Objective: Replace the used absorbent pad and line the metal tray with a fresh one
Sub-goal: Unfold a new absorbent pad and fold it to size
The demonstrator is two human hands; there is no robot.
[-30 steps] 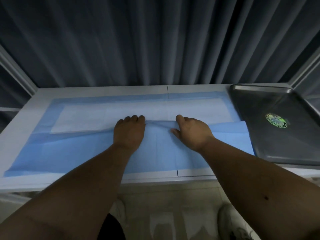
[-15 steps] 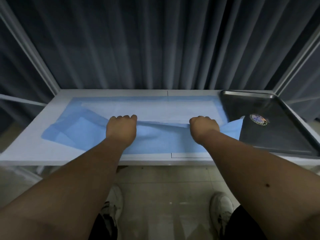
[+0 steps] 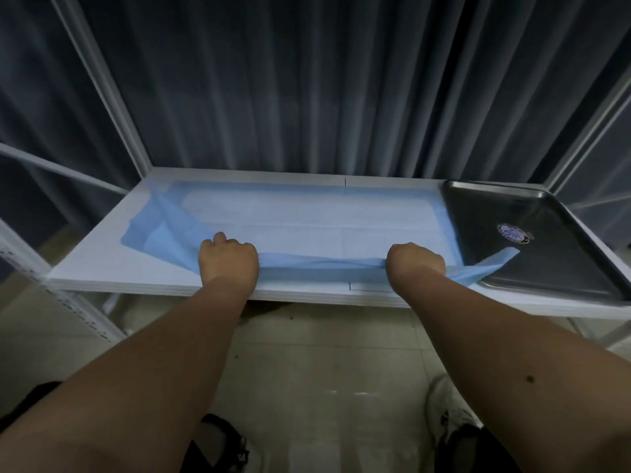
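A large blue absorbent pad [image 3: 307, 216] with a white centre lies spread over the white table [image 3: 88, 264]. Its near edge is bunched into a taut strip between my fists. My left hand [image 3: 227, 259] is closed on that edge at the left. My right hand [image 3: 415, 262] is closed on it at the right. The pad's right corner flaps over the near left part of the bare metal tray [image 3: 546, 254], which sits at the table's right end with a round sticker [image 3: 513, 232] inside.
Dark pleated curtains hang behind the table. White frame posts [image 3: 102, 83] rise at the left and right back corners. Below the table edge are a tiled floor and my shoes [image 3: 447, 414].
My hands closed into fists on the pad's near edge and pulled it back toward the front of the table. The left side lifted and folded; the right corner slid onto the tray.
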